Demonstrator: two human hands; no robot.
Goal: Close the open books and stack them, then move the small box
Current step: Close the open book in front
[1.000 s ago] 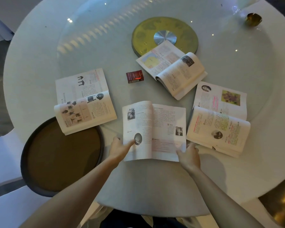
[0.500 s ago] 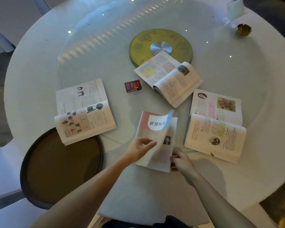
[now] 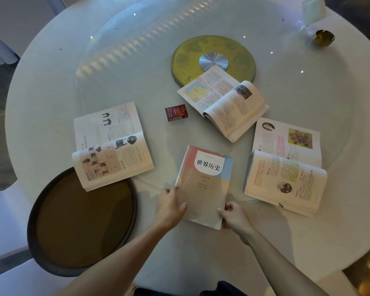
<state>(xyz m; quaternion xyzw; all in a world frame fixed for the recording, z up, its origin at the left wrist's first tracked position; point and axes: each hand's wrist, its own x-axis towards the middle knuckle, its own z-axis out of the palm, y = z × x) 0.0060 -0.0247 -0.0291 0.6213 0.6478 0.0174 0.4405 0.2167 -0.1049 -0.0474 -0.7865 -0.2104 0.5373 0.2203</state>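
A closed book (image 3: 204, 178) with a pink, blue and tan cover lies flat near the table's front edge. My left hand (image 3: 171, 207) rests on its lower left corner, thumb on the cover. My right hand (image 3: 233, 216) pinches its lower right corner. Three other books lie open: one at the left (image 3: 111, 146), one behind the middle (image 3: 224, 101), one at the right (image 3: 286, 165). A small dark red box (image 3: 176, 112) sits between the left and middle open books.
The round white table (image 3: 51, 82) carries a glass turntable with a gold disc (image 3: 186, 58) at its hub. A dark round tray (image 3: 81, 223) overhangs the front left edge, under the left book's corner. A small gold object (image 3: 323, 37) sits far right.
The front book was open a second ago; my left hand folded its cover over to the right, and it now lies closed and flat. Both hands have stayed at its lower corners.
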